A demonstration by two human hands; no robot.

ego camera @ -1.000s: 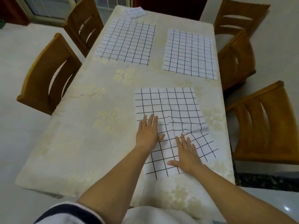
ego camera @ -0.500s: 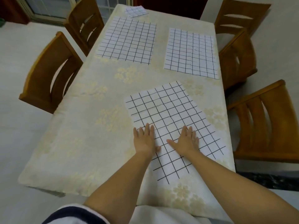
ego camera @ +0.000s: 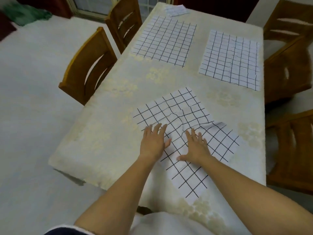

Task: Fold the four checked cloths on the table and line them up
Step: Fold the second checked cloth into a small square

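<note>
Pale flowered cloth covers the worktop, with wooden chairs along both long sides. At 6 o'clock the near cloth lies skewed, one corner toward 12 o'clock, rumpled in a ridge just beyond the fingers. Both arms reach forward. The left hand lies palm down with fingers spread on its 9 o'clock edge; the right hand presses flat beside it, thumb out. A second cloth lies open at 11 o'clock, a third cloth at 1 o'clock, and a small folded cloth at 12.
</note>
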